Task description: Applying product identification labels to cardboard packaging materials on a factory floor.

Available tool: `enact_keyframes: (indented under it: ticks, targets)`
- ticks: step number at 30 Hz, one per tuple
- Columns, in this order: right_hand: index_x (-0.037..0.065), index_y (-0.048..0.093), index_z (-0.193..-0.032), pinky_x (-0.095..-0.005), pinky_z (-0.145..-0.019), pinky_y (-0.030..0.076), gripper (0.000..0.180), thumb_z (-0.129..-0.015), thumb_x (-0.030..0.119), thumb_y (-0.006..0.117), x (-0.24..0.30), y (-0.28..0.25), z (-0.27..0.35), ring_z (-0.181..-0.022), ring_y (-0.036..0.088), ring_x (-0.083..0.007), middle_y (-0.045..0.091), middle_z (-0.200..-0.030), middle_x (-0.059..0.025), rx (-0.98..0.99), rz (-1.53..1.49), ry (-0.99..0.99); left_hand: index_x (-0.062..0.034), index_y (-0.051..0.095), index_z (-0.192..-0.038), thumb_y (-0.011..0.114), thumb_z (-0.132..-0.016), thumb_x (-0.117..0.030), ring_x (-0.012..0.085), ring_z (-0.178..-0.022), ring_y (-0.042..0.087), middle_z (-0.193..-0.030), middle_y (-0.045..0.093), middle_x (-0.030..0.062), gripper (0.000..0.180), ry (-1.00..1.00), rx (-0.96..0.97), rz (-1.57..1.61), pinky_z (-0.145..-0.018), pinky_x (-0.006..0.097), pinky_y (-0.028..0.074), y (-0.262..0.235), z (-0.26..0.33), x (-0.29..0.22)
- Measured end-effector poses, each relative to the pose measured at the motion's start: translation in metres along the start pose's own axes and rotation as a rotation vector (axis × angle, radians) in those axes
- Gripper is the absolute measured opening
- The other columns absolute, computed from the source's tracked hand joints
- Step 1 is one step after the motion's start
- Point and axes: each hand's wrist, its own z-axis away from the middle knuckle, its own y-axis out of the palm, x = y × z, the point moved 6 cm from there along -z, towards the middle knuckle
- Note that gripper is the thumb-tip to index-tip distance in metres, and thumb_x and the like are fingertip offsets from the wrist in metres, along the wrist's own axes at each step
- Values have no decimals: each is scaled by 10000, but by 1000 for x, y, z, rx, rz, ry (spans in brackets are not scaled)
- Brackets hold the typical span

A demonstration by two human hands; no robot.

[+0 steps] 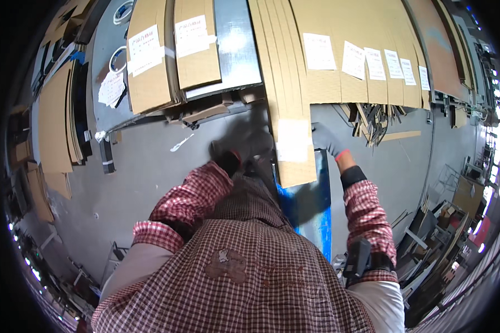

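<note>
A long brown cardboard sheet with a white patch sticks out toward me from a fanned stack of cardboard sheets. My right hand, in a grey glove with a red cuff, grips the sheet's right edge. My left hand, in a dark glove, is blurred at the sheet's left side; its hold does not show. A blue stand lies under the sheet's near end. My checked red and white sleeves fill the lower middle.
More labelled cardboard sheets lie on a metal table at the upper left, with tape rolls. Cardboard offcuts litter the grey floor at right. Stacked boards stand at left, metal frames and clutter at lower right.
</note>
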Motion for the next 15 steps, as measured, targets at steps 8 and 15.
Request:
enact_keyframes:
  ticks: [8, 15]
  targets:
    - [-55, 542, -1243, -379, -821, 514, 445, -911, 234, 610, 30, -18, 51, -871, 653, -243, 682, -1101, -181, -801, 35, 211, -35, 712, -945, 663, -757, -167, 249, -774, 654, -833, 686, 119, 235, 263, 362, -276, -659, 384, 518, 48, -43, 39]
    - [46, 324, -1455, -605, -1049, 279, 1017, -630, 457, 754, 158, 65, 78, -1281, 338, -539, 257, -1442, -382, -705, 664, 451, -109, 630, -1190, 535, -957, -324, 198, -1077, 547, -1116, 611, 123, 331, 290, -73, -514, -907, 309, 447, 0, 28, 13]
